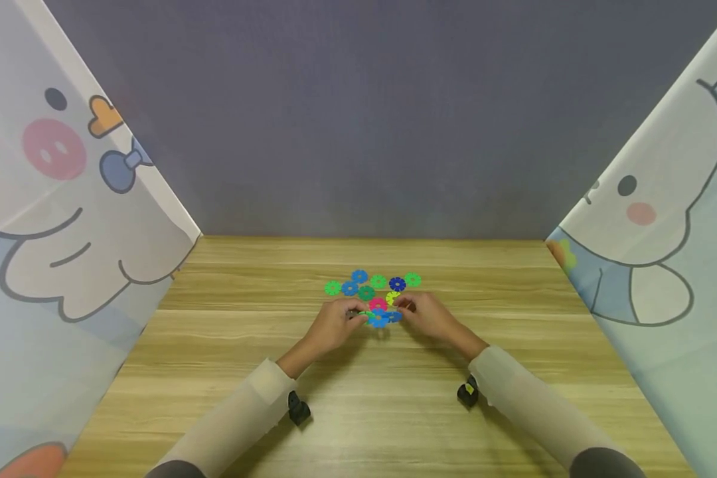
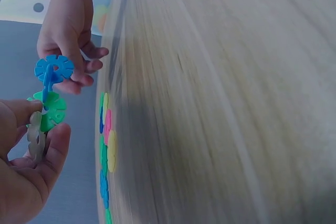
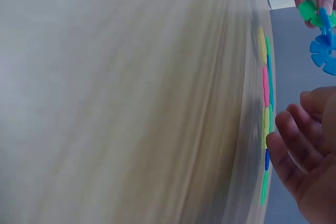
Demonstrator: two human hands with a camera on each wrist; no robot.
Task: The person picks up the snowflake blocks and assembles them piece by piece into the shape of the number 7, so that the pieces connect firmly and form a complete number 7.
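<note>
Snowflake-disc chain [image 1: 380, 318] – pinched by left hand [image 1: 333, 325], right hand [image 1: 430, 315] fingers relaxed beside it – loose discs [image 1: 370, 284] just behind

1. A small chain of slotted plastic snowflake discs [image 2: 48, 98], blue, green and grey, sits pinched in my left hand [image 2: 23, 177], held above the counter.
2. Its blue disc [image 2: 54, 68] stands uppermost, by my right hand [image 2: 68, 30].

We see a light wooden table [image 1: 394, 425] against a grey back wall [image 1: 370, 119], flanked by cartoon-printed curtains at left [image 1: 54, 219] and right [image 1: 663, 232]
</note>
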